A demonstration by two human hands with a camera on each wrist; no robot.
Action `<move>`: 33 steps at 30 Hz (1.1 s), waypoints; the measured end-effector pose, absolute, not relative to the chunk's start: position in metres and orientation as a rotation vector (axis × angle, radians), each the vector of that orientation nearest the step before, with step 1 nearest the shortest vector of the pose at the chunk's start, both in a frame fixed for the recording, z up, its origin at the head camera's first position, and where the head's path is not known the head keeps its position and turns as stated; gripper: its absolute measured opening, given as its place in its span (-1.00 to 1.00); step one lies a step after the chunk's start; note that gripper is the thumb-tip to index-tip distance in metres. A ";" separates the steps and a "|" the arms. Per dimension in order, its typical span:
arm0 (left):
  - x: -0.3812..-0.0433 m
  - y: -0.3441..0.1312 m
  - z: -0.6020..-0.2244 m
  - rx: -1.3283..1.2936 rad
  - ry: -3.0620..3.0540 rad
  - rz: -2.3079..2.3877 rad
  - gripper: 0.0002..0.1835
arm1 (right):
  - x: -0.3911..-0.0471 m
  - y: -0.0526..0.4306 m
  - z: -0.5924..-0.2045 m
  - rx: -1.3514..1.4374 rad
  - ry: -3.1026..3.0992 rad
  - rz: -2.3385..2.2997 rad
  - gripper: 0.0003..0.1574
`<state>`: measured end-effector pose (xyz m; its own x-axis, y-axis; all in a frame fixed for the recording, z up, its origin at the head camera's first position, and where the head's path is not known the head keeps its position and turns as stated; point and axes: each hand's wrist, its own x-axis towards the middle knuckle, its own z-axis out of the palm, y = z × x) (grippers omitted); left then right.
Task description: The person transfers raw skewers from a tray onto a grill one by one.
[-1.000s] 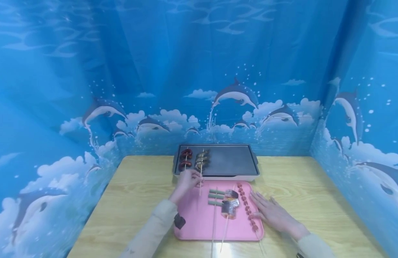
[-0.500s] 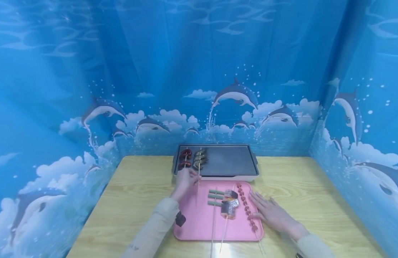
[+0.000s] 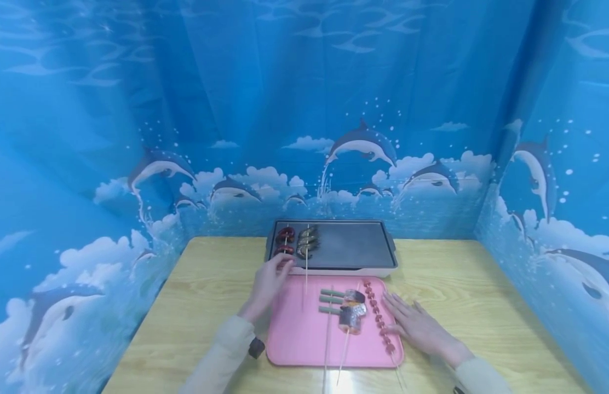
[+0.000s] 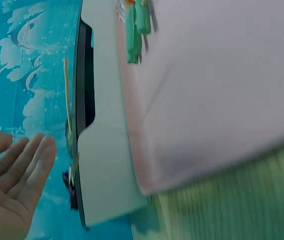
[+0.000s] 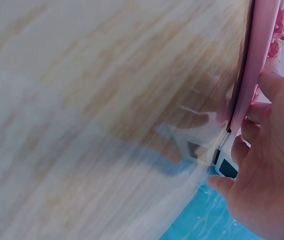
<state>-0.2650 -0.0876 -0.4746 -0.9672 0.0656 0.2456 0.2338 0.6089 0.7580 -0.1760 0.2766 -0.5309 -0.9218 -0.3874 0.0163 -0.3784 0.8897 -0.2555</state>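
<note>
A skewer of dark curled shrimp-like pieces [image 3: 307,241] lies on the griddle [image 3: 354,241], its bare stick jutting over the near edge. To its left is a skewer of dark red pieces [image 3: 286,235]. My left hand [image 3: 269,282] is at the griddle's front left corner, fingertips by the red skewer's near end. In the left wrist view its fingers are extended and the shrimp stick [image 4: 66,92] stands apart from them. My right hand [image 3: 418,323] lies with fingers straight at the pink tray's [image 3: 294,339] right rim, touching it.
On the tray are a skewer of green sticks [image 3: 330,301], a skewer of silvery chunks [image 3: 351,320] and a skewer of small red pieces [image 3: 375,312]. Their sticks overhang the tray's front edge. Wooden table [image 3: 220,273] surrounds it; a dolphin-print curtain [image 3: 304,137] stands behind.
The shrimp skewer was shifted slightly left and settled on the griddle. My left hand has let go of its stick and moved left. My right hand has stayed in place.
</note>
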 end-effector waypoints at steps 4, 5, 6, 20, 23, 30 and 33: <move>-0.251 -0.105 -0.473 -0.287 -2.620 -1.274 -0.65 | -0.177 0.277 -0.533 -0.615 3.026 -0.401 -0.17; -0.248 -0.109 -0.474 -0.298 -2.624 -1.252 -0.63 | -0.177 0.277 -0.534 -0.615 3.027 -0.403 -0.17; -0.244 -0.113 -0.475 -0.320 -2.626 -1.228 -0.60 | -0.177 0.277 -0.534 -0.611 3.026 -0.407 -0.16; -0.207 -0.147 -0.520 -0.548 -2.855 -0.575 -0.34 | -0.176 0.278 -0.533 -0.650 3.049 -0.410 -0.18; -0.202 -0.148 -0.525 -0.601 -2.889 -0.472 -0.37 | -0.176 0.278 -0.531 -0.662 3.051 -0.410 -0.19; -0.199 -0.145 -0.531 -0.658 -2.994 -0.357 -0.41 | -0.179 0.276 -0.525 -0.666 3.067 -0.370 -0.25; -0.199 -0.145 -0.532 -0.661 -3.011 -0.367 -0.42 | -0.182 0.268 -0.516 -0.663 3.145 -0.361 -0.32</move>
<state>-0.1986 -0.1452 -0.5317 -0.9088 0.4082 0.0860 0.4169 0.8815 0.2216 -0.1822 0.2678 -0.5160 -0.9120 -0.3872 0.1356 -0.4078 0.8914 -0.1974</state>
